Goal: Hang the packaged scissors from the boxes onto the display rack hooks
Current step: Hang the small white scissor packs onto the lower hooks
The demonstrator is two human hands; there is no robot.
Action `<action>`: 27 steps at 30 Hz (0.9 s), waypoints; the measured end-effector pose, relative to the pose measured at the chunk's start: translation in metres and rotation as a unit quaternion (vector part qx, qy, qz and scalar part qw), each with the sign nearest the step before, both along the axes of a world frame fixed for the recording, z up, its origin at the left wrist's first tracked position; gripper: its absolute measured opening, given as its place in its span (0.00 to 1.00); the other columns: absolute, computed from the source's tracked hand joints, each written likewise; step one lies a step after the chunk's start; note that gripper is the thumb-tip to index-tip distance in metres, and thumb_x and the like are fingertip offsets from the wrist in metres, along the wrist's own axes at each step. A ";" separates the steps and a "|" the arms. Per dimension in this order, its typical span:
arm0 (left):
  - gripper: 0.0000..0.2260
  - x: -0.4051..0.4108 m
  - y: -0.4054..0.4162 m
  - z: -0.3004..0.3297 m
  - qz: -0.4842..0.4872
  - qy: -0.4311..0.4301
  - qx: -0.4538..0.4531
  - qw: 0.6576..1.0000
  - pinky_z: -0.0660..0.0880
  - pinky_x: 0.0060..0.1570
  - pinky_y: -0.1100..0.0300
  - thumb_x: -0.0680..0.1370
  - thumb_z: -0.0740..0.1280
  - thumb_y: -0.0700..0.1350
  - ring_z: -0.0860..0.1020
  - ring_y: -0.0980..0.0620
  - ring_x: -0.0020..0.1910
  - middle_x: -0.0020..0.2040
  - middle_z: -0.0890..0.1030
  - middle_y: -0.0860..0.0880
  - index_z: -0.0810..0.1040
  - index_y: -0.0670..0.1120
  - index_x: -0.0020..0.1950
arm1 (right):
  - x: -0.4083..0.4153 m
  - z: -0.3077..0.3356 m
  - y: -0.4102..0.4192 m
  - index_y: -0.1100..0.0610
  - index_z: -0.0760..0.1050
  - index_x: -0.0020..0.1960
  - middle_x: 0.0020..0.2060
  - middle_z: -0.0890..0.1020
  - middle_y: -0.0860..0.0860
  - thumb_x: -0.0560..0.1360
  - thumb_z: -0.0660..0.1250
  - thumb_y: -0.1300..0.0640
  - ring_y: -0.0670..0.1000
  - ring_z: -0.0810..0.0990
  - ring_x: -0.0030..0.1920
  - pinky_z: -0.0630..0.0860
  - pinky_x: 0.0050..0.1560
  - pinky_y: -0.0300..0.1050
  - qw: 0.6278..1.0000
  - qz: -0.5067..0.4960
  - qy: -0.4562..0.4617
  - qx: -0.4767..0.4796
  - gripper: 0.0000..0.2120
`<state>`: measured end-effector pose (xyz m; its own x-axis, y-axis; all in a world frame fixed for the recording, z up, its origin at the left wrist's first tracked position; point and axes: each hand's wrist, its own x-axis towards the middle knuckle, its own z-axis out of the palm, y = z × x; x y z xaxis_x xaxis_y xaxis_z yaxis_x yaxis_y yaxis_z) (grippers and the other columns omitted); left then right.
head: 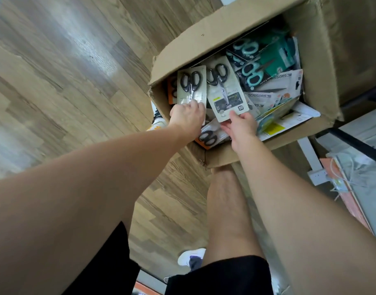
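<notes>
The wood floor [65,92] fills the left of the view and lies open beside the cardboard box [214,33], which sits on it with its top flaps folded outward. Both my arms reach straight down into the box from its near edge. My left hand [188,118] is palm-down, fingers curled over the lower edge of one scissors pack [191,87] at the box's left wall. My right hand [242,128] pinches the lower end of a second scissors pack [224,90], thumb on its face, the pack tilted up off the pile. The two packs stand just beside each other, each holding one black-handled pair. Behind them lie teal-handled packs [250,71]; three such pairs show, and more packs beneath are too jumbled to count. One white shoe [191,256] shows near my knee.
</notes>
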<state>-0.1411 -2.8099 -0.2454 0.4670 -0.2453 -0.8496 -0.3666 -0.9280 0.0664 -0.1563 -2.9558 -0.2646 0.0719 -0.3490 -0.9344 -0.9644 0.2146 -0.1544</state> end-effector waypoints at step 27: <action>0.09 0.094 -0.021 0.429 0.292 -0.037 -0.193 0.936 0.79 0.45 0.55 0.74 0.63 0.44 0.80 0.45 0.46 0.45 0.82 0.45 0.81 0.43 0.49 | 0.070 0.444 -0.032 0.54 0.74 0.50 0.40 0.79 0.54 0.79 0.65 0.58 0.58 0.84 0.35 0.83 0.38 0.59 0.849 0.485 -0.200 -0.065 0.01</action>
<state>-0.0470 -2.8307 0.1831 0.6715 -0.2116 -0.7102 0.1795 -0.8834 0.4329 -0.0864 -2.9876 0.1793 0.6868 -0.0428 -0.7255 -0.5422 -0.6949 -0.4723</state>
